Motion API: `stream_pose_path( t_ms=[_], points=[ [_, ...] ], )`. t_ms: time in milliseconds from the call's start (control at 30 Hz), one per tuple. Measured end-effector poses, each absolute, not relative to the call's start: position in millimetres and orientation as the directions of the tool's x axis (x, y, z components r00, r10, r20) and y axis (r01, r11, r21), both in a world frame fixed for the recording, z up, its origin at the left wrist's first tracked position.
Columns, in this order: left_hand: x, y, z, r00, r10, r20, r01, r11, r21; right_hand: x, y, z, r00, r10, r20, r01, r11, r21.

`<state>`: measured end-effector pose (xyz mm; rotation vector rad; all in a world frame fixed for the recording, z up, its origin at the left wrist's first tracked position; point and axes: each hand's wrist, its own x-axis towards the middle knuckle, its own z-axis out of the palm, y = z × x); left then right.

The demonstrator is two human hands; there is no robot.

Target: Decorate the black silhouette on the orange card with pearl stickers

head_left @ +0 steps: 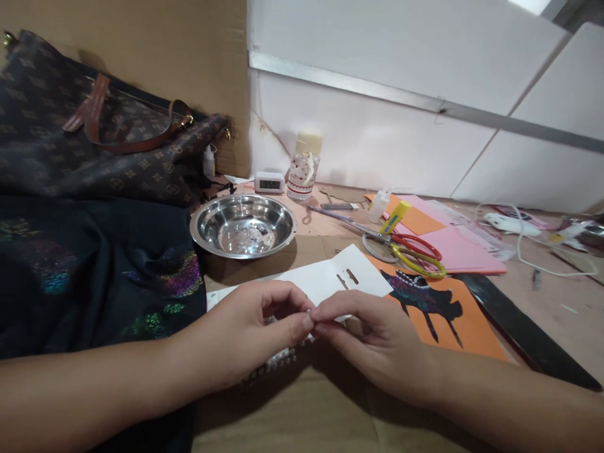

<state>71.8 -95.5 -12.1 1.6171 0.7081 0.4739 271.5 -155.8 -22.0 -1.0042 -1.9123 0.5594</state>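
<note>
One tiny pale piece sits pinched between the tips of my left hand; my right hand is pinched closed against it, holding what I can't tell. Around them I count one white card, one black cutout, one steel bowl, one bag
</note>
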Motion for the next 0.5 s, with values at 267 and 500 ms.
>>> stream_pose_path(
  t_ms=[267,500],
  points=[
    [71.3,-92.3,-19.0,0.750,0.652,-0.110,0.083,0.073,0.994,272.5,-153.9,-21.6,-0.285,0.761,0.583,0.508,0.636,-0.581],
    [70.6,-92.6,-15.4,0.725,0.677,-0.128,0.123,0.055,0.991,275.4,-151.4,-23.4,-0.352,0.746,0.566,0.521,0.658,-0.543]
  ],
)
